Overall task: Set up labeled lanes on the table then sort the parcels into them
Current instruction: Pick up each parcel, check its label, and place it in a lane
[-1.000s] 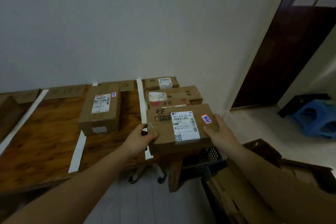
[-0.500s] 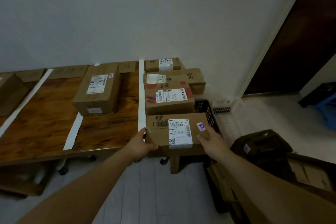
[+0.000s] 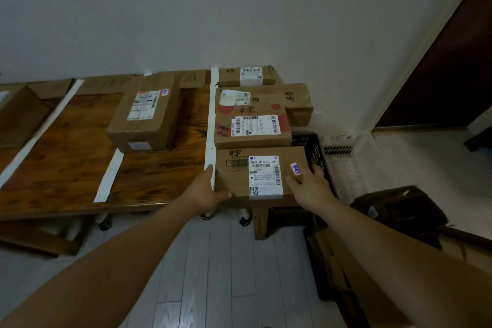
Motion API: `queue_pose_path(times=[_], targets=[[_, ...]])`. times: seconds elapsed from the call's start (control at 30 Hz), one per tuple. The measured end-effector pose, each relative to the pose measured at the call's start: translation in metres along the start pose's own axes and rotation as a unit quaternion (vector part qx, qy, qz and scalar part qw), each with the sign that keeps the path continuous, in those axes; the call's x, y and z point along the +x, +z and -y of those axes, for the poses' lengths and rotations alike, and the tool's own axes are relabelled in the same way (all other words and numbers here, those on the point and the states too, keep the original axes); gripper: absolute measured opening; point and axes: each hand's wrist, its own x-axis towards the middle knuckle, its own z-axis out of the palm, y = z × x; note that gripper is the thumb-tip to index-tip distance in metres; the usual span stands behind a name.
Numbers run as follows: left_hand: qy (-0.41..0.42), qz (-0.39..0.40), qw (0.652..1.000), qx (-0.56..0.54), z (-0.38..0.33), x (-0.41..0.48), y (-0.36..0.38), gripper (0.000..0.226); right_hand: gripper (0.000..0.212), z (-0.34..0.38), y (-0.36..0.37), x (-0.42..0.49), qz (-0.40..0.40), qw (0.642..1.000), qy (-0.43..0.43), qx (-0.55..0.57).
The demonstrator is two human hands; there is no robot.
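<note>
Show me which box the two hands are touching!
The nearest parcel in the right-hand row, at the near edge of the table. The left hand touches its side, the right hand rests on top; nobody touches the rest.

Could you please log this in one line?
left hand: against brown cardboard parcel, near-left corner; right hand: resting on top; place: right of white tape

Left hand (image 3: 205, 192) and right hand (image 3: 311, 184) touching front parcel (image 3: 262, 176), wooden table (image 3: 66, 154)

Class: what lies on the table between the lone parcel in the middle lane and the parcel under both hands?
Head view: bare wooden tabletop, then a white tape strip marking the lane edge.
</note>
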Motion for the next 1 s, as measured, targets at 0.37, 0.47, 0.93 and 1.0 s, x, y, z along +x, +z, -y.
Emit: queue_pose_path(times=[0.37,0.47,0.93,1.0], targets=[[-0.018,-0.112,0.993,0.015,0.034,-0.046,-0.141,0.075,0.061,0.156,-0.018,-0.007,0.011,0.984,-0.16,-0.077],[-0.015,-0.164,0.986,0.014,0.061,-0.071,-0.189,0.064,0.06,0.218,0.003,-0.014,0.027,0.972,-0.214,-0.09],[-0.079,-0.296,0.952,-0.017,0.298,-0.179,-0.442,0.07,0.062,0.539,0.194,-0.088,0.061,0.918,-0.356,-0.164],[-0.086,-0.301,0.949,-0.013,0.332,-0.191,-0.482,0.069,0.062,0.581,0.223,-0.098,0.061,0.902,-0.382,-0.19]])
